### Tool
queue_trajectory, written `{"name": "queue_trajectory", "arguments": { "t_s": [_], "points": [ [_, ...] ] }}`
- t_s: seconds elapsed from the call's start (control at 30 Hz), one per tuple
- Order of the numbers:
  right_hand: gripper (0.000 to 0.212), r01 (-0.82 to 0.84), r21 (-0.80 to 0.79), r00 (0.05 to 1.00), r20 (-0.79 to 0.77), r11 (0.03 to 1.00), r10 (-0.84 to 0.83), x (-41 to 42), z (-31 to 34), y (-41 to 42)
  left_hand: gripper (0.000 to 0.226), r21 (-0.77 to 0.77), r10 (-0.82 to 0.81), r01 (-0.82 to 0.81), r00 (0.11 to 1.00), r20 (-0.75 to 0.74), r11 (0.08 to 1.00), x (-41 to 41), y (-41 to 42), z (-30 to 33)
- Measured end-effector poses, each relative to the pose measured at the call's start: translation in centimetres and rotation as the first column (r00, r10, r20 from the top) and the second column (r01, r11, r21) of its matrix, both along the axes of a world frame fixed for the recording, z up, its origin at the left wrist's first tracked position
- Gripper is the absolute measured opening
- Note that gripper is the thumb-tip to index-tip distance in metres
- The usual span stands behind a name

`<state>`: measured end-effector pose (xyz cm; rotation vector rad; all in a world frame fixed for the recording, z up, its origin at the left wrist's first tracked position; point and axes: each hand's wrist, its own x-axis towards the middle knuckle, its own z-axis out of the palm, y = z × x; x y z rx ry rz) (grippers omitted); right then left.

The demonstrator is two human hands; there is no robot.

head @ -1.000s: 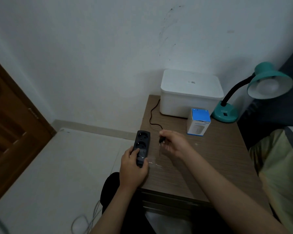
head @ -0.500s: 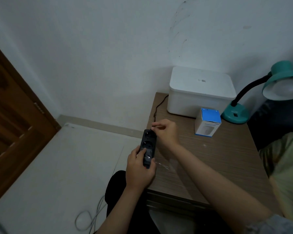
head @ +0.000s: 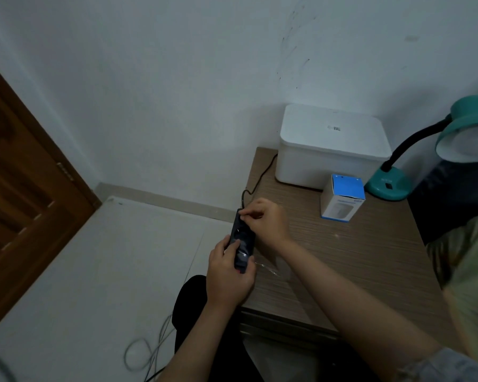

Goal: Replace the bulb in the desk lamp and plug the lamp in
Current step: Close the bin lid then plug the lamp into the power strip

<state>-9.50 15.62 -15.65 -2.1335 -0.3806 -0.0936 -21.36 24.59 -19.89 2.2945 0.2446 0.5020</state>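
One tabletop carries one white storage box at its 12 o'clock edge, one teal desk lamp at 2 o'clock, its shade turned toward the person, and one blue-topped bulb carton just in front of the box. One black power strip lies over the 9 o'clock edge. The left hand grips its near end, seemingly to steady it. The right hand has fingers closed at the far socket, apparently pinching the plug, itself hidden. One black cord trails behind the box.
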Motion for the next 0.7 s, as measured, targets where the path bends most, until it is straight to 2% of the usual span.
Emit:
{"name": "queue_trajectory", "arguments": {
  "t_s": [0.2, 0.37, 0.53, 0.7],
  "points": [
    [0.010, 0.019, 0.056, 0.998, -0.052, 0.998, -0.016, -0.01, 0.18, -0.27, 0.048, -0.005, 0.011, -0.011, 1.000, 0.002, 1.000, -0.02, -0.06, 0.09],
    [0.011, 0.078, 0.141, 0.983, -0.174, 0.987, -0.053, 0.35, 0.17, -0.30, 0.048, -0.010, 0.016, -0.016, 1.000, 0.000, 1.000, -0.02, -0.03, 0.06],
    [0.010, 0.016, 0.038, 0.998, -0.064, 0.999, -0.014, 0.38, 0.52, -0.18, 0.048, -0.006, 0.012, -0.012, 1.000, -0.007, 1.000, -0.07, -0.02, 0.20],
    [0.010, -0.032, -0.049, 0.998, -0.056, 0.998, 0.030, 0.74, 0.40, -0.68, 0.048, -0.023, 0.019, -0.019, 1.000, -0.016, 1.000, -0.08, -0.04, 0.14]
  ]
}}
